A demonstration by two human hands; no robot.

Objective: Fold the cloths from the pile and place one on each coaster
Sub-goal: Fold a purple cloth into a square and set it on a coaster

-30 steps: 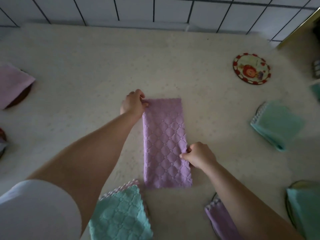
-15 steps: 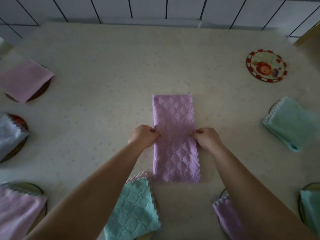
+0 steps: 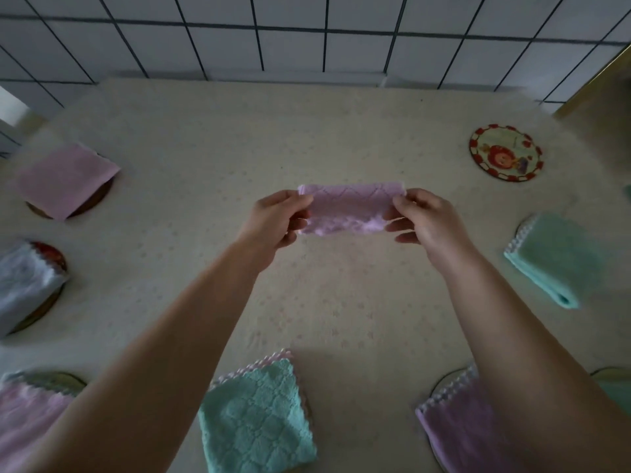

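Note:
A purple quilted cloth (image 3: 348, 208), folded into a small rectangle, is held up above the middle of the table. My left hand (image 3: 273, 220) pinches its left end and my right hand (image 3: 423, 216) pinches its right end. At the far right lies a round coaster (image 3: 506, 152) with a red rim and a cartoon picture, with nothing on it.
Folded cloths sit on coasters around the table: pink (image 3: 65, 179) and grey (image 3: 24, 285) at left, pink (image 3: 24, 421) near left, teal (image 3: 256, 418) and purple (image 3: 457, 425) near me, teal (image 3: 553, 257) at right. A tiled wall (image 3: 307, 35) backs the table.
The long purple strip that lay flat on the table has been folded shorter and lifted off the table. Both hands moved up and forward with it.

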